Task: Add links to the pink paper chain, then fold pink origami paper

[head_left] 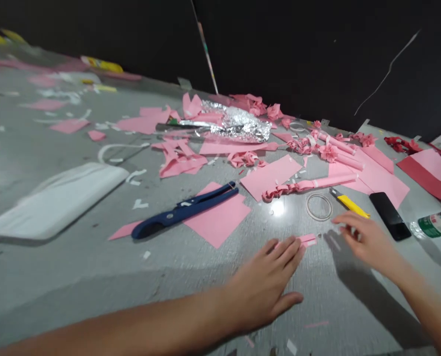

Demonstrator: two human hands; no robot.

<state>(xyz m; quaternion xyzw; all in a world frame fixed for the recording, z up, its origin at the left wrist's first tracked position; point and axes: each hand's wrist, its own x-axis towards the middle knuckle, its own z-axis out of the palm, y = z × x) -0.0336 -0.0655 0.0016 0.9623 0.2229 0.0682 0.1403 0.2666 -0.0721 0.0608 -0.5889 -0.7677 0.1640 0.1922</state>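
Note:
My left hand (267, 284) lies flat on the grey table (94, 277), fingers stretched out, its fingertips touching a small folded pink paper piece (307, 240). To the right, my right hand (367, 240) hovers just above the table with fingers spread, holding nothing. It is close to a yellow utility knife (350, 203) and a clear tape ring (319, 206). A rolled pink paper stem with a twisted end (305, 186) lies beyond the ring.
Blue-handled scissors (185, 210) rest on a pink sheet (220, 217). A black phone (390, 215) and a plastic bottle (435, 223) lie at right. Crumpled foil (235, 123), pink paper flowers (328, 151), scraps and a white tray (57, 200) are scattered about.

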